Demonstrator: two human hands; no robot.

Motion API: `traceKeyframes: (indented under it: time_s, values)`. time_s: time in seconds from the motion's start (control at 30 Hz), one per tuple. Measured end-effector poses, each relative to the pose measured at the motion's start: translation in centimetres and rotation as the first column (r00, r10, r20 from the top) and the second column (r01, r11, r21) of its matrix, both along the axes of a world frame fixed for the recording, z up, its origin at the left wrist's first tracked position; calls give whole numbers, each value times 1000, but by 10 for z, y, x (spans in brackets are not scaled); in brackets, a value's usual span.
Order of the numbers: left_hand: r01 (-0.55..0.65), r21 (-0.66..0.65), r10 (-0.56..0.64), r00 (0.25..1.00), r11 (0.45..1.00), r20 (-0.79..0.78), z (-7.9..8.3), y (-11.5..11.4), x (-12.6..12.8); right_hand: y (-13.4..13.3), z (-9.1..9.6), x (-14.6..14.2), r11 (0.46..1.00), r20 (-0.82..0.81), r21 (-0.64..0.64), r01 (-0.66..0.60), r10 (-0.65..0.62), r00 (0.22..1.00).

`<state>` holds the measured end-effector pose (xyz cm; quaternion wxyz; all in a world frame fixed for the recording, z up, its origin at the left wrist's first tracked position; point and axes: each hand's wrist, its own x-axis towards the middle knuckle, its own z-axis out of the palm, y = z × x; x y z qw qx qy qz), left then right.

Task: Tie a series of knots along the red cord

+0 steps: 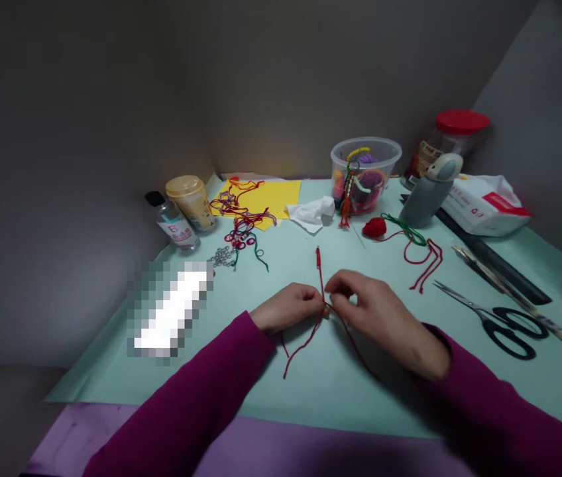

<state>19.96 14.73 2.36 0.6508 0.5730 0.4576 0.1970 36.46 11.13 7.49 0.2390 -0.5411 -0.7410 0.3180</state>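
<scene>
- Cord (319, 265), red, held upright between left hand (288, 308) and right hand (385, 321), fingers of both closed on it, ends trailing near
- Green paper (112, 371) beneath
- Scissors (507, 329) to right
- Plastic tub (365, 175) of yarn far right

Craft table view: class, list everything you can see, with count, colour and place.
Red cord: one, red, held between the hands
Scissors: one pair, black handles, right of the hands
Red yarn ball: one, red, beyond the right hand
Loose cords: one bunch, green and red, beside the yarn ball
Tangled cords: one bunch, red, on yellow paper at far left
Clear plastic tub: one, holding coloured cords, far edge
Jar: one, red lid, far right
White plastic bag: one, white and red, far right
Cup: one, tan lid, far left
Left hand: one, magenta sleeve, pinching the red cord
Right hand: one, magenta sleeve, pinching the red cord
</scene>
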Motion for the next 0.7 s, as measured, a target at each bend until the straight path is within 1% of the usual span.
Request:
traceKeyframes:
  time_s: [0.03, 0.07, 0.13, 0.17, 0.23, 0.27, 0.3, 0.33, 0.43, 0.5, 0.6, 0.7]
  values:
    - [16, 10, -16, 1000, 1000, 12, 0, 0, 0, 9, -5, 2, 994, -56, -89, 69, -74, 996]
    - [39, 17, -39, 999, 999, 25, 1, 1, 0, 16, -10, 3, 976, -122, -207, 61, -87, 989]
    - [64, 16, -64, 997, 998, 39, 2, 1, -1, 23, -19, 4, 902, -255, -431, -25, -95, 962]
    - [69, 10, -70, 997, 998, 42, 3, 1, -1, 24, -23, 4, 858, -311, -507, -80, -95, 946]
    - [75, 4, -75, 996, 997, 44, 5, 1, -1, 24, -29, 5, 790, -368, -595, -150, -102, 924]
    - [77, 5, -77, 996, 997, 34, 6, 1, -1, 24, -31, 5, 772, -365, -615, -162, -96, 926]
    - [78, 10, -78, 997, 997, 13, 6, 1, -1, 25, -33, 6, 768, -350, -619, -165, -81, 933]
    - [79, 21, -79, 997, 997, -10, 6, 1, -1, 26, -35, 7, 779, -325, -605, -162, -56, 944]
    - [89, 77, -84, 995, 993, -62, 5, 1, -2, 31, -41, 11, 854, -266, -496, -158, 24, 964]
    - [99, 114, -90, 992, 988, -85, 4, 1, -2, 34, -42, 12, 877, -257, -454, -159, 42, 965]
    - [121, 155, -101, 986, 981, -134, 5, 0, -2, 33, -41, 11, 859, -255, -488, -155, 29, 966]
    - [131, 201, -95, 979, 971, -181, 7, -2, 0, 30, -36, 7, 843, -252, -523, -126, -12, 968]
